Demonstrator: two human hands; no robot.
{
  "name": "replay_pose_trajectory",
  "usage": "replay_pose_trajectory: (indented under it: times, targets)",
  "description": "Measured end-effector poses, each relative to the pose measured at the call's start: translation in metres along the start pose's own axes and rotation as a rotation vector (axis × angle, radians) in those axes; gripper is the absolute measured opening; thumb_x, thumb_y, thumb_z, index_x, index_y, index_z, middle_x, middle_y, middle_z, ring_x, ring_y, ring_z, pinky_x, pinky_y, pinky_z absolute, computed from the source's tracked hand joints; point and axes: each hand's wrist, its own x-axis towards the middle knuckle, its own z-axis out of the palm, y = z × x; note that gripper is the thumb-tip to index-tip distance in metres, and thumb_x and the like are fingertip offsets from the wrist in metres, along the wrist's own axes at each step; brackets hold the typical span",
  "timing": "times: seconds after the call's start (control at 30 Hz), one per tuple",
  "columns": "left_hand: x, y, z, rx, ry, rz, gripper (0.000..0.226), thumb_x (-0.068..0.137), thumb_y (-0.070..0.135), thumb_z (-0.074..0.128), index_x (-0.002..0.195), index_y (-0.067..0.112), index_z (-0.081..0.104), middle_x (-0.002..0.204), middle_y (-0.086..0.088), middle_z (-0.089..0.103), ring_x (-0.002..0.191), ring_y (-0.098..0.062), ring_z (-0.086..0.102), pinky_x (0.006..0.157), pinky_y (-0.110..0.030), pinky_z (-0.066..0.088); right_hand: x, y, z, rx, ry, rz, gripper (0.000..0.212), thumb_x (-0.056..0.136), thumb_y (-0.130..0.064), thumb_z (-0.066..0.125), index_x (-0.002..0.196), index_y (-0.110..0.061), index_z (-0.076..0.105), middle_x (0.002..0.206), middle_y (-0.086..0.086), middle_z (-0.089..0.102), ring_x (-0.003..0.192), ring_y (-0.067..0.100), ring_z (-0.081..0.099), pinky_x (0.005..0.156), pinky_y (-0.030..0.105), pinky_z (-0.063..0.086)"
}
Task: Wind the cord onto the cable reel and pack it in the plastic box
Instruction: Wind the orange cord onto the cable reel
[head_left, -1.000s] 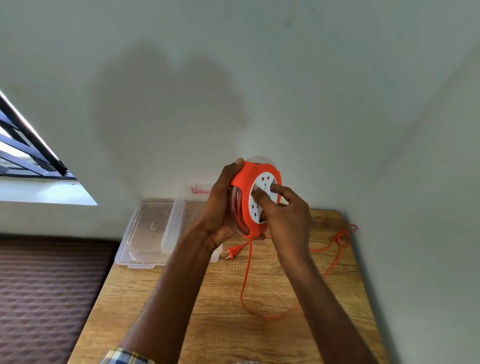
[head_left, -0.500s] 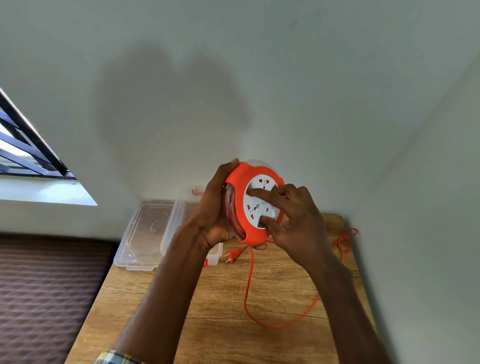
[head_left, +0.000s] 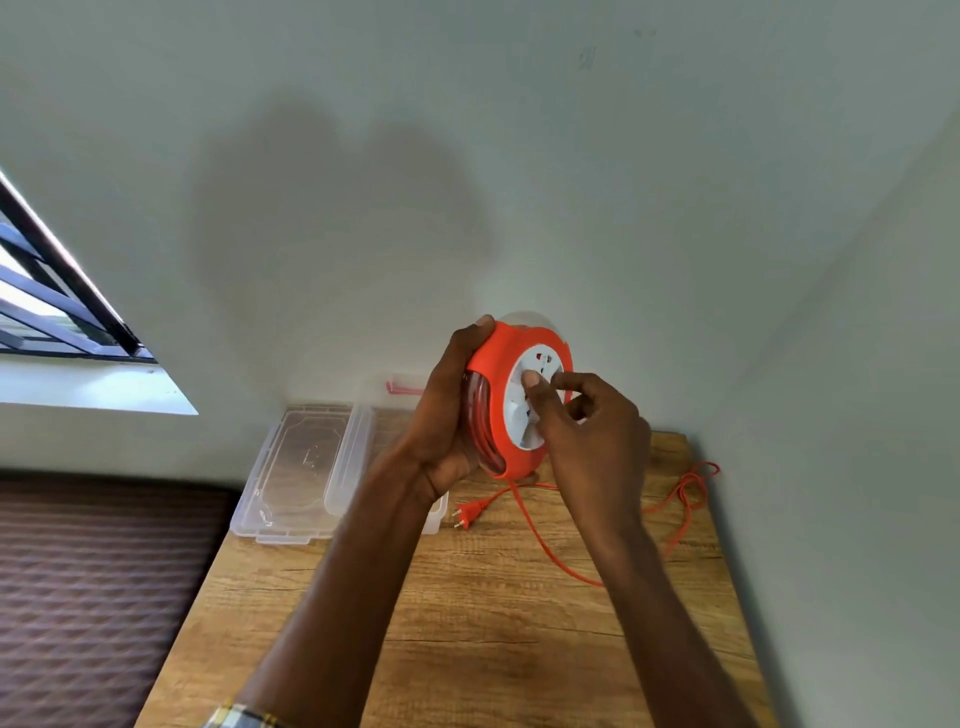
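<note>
An orange cable reel (head_left: 496, 379) with a white socket face is held upright above the wooden table (head_left: 467, 623). My left hand (head_left: 444, 415) grips its rim and back from the left. My right hand (head_left: 582, 431) has curled fingers pinching the white face. Orange cord (head_left: 545, 545) hangs from the reel's underside, loops across the table and bunches at the far right edge (head_left: 691, 483). Its orange plug (head_left: 465, 514) lies on the table below the reel. The clear plastic box (head_left: 436, 514) sits behind my left arm, mostly hidden.
A clear lid (head_left: 306, 467) lies at the table's back left corner beside the box. Walls close in behind and to the right of the table. A brown patterned surface (head_left: 93, 597) lies left of the table, and a window (head_left: 47, 301) is at far left.
My right hand has shifted round the reel's white face, turning it. The cord loop on the table has been drawn in and shortened. The left hand keeps its grip.
</note>
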Motion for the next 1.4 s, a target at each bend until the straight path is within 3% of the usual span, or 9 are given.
replay_pose_trajectory:
  times: [0.17, 0.3, 0.43, 0.73, 0.9, 1.0, 1.07, 1.2, 1.4]
  targets:
    - [0.001, 0.003, -0.011, -0.050, -0.057, -0.084, 0.075, 0.099, 0.069, 0.048, 0.146, 0.012, 0.061, 0.144, -0.022, 0.063, 0.121, -0.039, 0.063, 0.106, -0.055, 0.050, 0.008, 0.016, -0.016, -0.103, -0.258, -0.391, 0.034, 0.095, -0.032, 0.072, 0.128, -0.042, 0.067, 0.124, -0.008, 0.058, 0.093, 0.005, 0.060, 0.071, 0.011, 0.045]
    - [0.002, -0.001, -0.017, -0.094, -0.108, -0.113, 0.075, 0.098, 0.072, 0.046, 0.143, 0.015, 0.066, 0.138, -0.020, 0.068, 0.114, -0.038, 0.069, 0.098, -0.054, 0.056, 0.013, 0.018, -0.022, -0.176, -0.400, -0.400, 0.042, 0.094, -0.030, 0.073, 0.131, -0.048, 0.063, 0.126, -0.011, 0.051, 0.100, 0.006, 0.058, 0.076, 0.010, 0.045]
    - [0.001, -0.002, -0.019, -0.122, -0.135, -0.117, 0.072, 0.097, 0.074, 0.043, 0.125, 0.018, 0.078, 0.129, -0.017, 0.074, 0.108, -0.037, 0.075, 0.091, -0.054, 0.060, 0.016, 0.016, -0.029, -0.274, -0.476, -0.407, 0.062, 0.090, -0.033, 0.076, 0.141, -0.057, 0.049, 0.126, -0.014, 0.048, 0.109, 0.007, 0.057, 0.080, 0.025, 0.056]
    - [0.000, -0.001, -0.013, -0.096, -0.075, -0.069, 0.070, 0.094, 0.072, 0.047, 0.126, 0.018, 0.078, 0.129, -0.020, 0.073, 0.108, -0.038, 0.074, 0.090, -0.055, 0.060, 0.014, 0.013, -0.024, -0.281, -0.282, -0.430, 0.070, 0.076, -0.050, 0.079, 0.139, -0.056, 0.050, 0.125, -0.016, 0.071, 0.111, 0.010, 0.065, 0.081, 0.034, 0.061]
    - [0.000, -0.001, -0.001, -0.052, -0.032, 0.040, 0.063, 0.094, 0.065, 0.053, 0.123, 0.015, 0.079, 0.121, -0.019, 0.076, 0.104, -0.034, 0.076, 0.084, -0.047, 0.065, -0.003, 0.006, -0.001, 0.178, -0.057, -0.054, 0.054, 0.066, -0.058, 0.086, 0.117, -0.049, 0.071, 0.091, -0.025, 0.075, 0.085, -0.002, 0.073, 0.068, 0.026, 0.063]
    - [0.002, -0.004, 0.004, -0.079, -0.048, 0.039, 0.059, 0.090, 0.066, 0.053, 0.109, 0.019, 0.085, 0.113, -0.015, 0.080, 0.097, -0.029, 0.079, 0.076, -0.042, 0.066, 0.000, -0.002, 0.007, 0.312, 0.000, 0.158, 0.055, 0.061, -0.069, 0.083, 0.110, -0.045, 0.075, 0.102, -0.023, 0.075, 0.087, 0.001, 0.074, 0.071, 0.032, 0.065]
    - [0.003, -0.004, 0.002, -0.091, -0.054, 0.045, 0.060, 0.090, 0.066, 0.054, 0.111, 0.018, 0.084, 0.116, -0.016, 0.079, 0.099, -0.030, 0.078, 0.079, -0.043, 0.066, 0.003, -0.003, 0.002, 0.139, -0.009, 0.086, 0.064, 0.066, -0.077, 0.074, 0.119, -0.040, 0.073, 0.112, -0.013, 0.077, 0.088, 0.002, 0.074, 0.071, 0.027, 0.064]
    - [0.004, -0.003, -0.001, -0.107, -0.087, 0.038, 0.060, 0.091, 0.066, 0.051, 0.112, 0.020, 0.084, 0.118, -0.013, 0.079, 0.102, -0.029, 0.078, 0.081, -0.043, 0.065, 0.002, 0.001, -0.005, -0.145, 0.026, -0.165, 0.062, 0.083, -0.079, 0.058, 0.124, -0.034, 0.071, 0.089, -0.014, 0.076, 0.072, -0.001, 0.068, 0.062, 0.016, 0.053]
    - [0.004, -0.001, -0.005, -0.105, -0.086, 0.010, 0.063, 0.094, 0.068, 0.048, 0.116, 0.020, 0.083, 0.122, -0.015, 0.077, 0.102, -0.031, 0.078, 0.083, -0.046, 0.065, 0.012, 0.018, -0.019, -0.140, -0.161, -0.394, 0.042, 0.093, -0.042, 0.071, 0.133, -0.038, 0.060, 0.125, -0.010, 0.062, 0.099, 0.008, 0.065, 0.072, 0.019, 0.059]
